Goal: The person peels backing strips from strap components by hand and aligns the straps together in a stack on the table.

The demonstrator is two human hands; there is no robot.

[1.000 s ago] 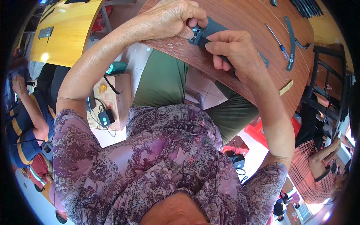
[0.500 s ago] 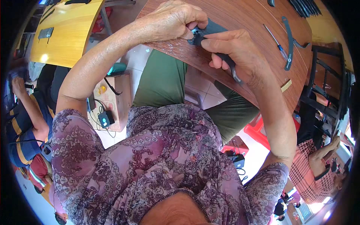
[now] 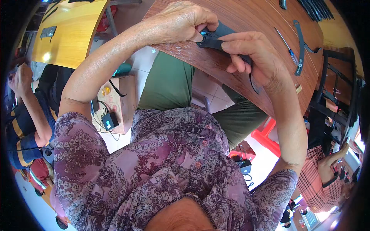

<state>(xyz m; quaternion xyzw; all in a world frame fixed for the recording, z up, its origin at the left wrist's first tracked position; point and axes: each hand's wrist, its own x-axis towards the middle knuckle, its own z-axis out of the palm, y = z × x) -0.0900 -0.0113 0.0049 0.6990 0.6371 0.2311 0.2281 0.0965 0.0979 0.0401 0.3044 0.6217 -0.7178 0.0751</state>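
My left hand [image 3: 190, 21] pinches the end of a dark strap-like piece [image 3: 212, 43] near the front edge of the brown table [image 3: 246, 15]. My right hand [image 3: 250, 54] grips the same dark strap between thumb and forefinger. The strap's thin tail hangs below my right palm, past the table edge. A small shiny dark part shows by my left thumb; its details are too small to tell. On the table to the right lie a screwdriver [image 3: 291, 52] with a blue handle and a long dark strap [image 3: 299, 50].
A pile of black strips [image 3: 314, 8] lies at the back right, and a small yellowish block [image 3: 298, 89] near the right edge. A yellow table [image 3: 69, 32] stands at left, a cardboard box [image 3: 125, 96] below. People sit on both sides.
My right hand has shifted slightly right, and more of the strap shows between my hands. Its tail now hangs lower. My left hand keeps its pinch.
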